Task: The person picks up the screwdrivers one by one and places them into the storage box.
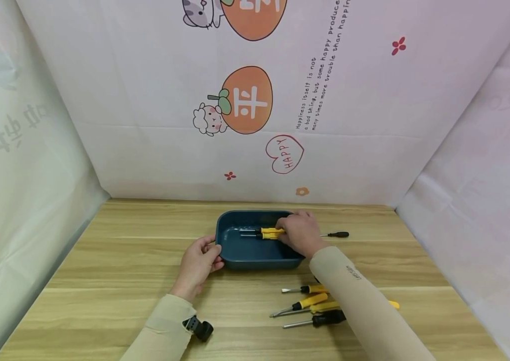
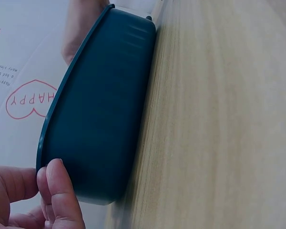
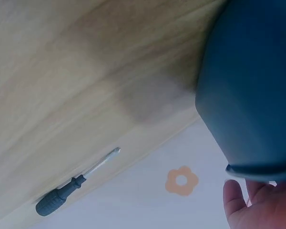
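A dark blue rectangular box (image 1: 255, 263) sits on the table, its open side up. At its left end my left hand (image 1: 198, 263) pinches the rim between thumb and fingers; the left wrist view shows these fingertips (image 2: 57, 179) against the outer wall. My right hand (image 1: 301, 233) reaches over the box's right end. Its thumb and fingers hold a yellow-handled screwdriver (image 1: 273, 230) inside the box, where a second one lies close alongside. The hand covers the handle ends, so the exact grip is partly hidden.
Several screwdrivers lie in front of the box, including a yellow-handled one (image 1: 311, 301) and a black-handled one (image 1: 327, 318), partly under my right forearm. A small black screwdriver (image 1: 338, 234) lies right of the box. A printed white sheet (image 1: 169, 160) stands behind the table.
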A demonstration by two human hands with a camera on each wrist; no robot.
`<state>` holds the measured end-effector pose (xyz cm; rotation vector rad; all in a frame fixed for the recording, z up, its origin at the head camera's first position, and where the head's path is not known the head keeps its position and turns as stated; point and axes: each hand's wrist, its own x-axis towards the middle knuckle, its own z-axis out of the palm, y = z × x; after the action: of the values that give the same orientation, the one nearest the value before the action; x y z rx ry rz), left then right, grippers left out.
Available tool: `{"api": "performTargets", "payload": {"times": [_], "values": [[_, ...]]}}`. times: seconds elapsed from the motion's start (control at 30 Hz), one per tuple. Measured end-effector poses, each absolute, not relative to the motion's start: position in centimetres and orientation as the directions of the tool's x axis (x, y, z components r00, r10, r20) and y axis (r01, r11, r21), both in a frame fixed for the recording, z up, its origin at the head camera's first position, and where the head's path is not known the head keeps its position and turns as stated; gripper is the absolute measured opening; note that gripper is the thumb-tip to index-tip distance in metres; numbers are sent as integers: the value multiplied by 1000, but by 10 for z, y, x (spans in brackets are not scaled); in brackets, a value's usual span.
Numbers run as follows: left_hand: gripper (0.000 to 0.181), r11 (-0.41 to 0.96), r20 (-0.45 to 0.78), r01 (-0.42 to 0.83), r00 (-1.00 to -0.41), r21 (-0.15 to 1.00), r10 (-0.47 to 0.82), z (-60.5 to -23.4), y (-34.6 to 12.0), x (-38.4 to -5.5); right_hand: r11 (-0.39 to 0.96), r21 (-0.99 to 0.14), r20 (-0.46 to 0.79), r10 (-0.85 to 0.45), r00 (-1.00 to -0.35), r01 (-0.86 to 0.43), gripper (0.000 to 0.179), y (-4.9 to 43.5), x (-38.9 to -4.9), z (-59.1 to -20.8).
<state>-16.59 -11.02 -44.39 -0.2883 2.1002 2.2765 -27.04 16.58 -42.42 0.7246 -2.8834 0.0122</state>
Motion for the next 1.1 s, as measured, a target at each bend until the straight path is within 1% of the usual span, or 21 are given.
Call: {"api": "performTargets", "payload": {"times": [0.3, 0.43, 0.63, 0.9, 1.1], "values": [[45, -84, -168, -160, -980, 984, -103, -441, -111, -164, 860, -12, 212, -496, -842, -510, 28, 176, -262, -415], [46, -90, -166, -157, -981, 983, -98, -441, -112, -165, 852, -38, 214, -504, -837, -522, 31, 179, -258, -406], [45, -89, -171, -162, -980, 983, -99, -442, -111, -165, 853, -105, 178, -489, -854, -510, 39, 188, -249, -394], [46, -81, -167, -159, -981, 984, -101, -444, -111, -165, 862, -199, 162, -441, -883, -467, 48, 202, -242, -385], [45, -73, -171, -164, -979, 984, -107, -444, -110, -165, 855, -215, 191, -438, -879, -473, 51, 213, -237, -379]]}}
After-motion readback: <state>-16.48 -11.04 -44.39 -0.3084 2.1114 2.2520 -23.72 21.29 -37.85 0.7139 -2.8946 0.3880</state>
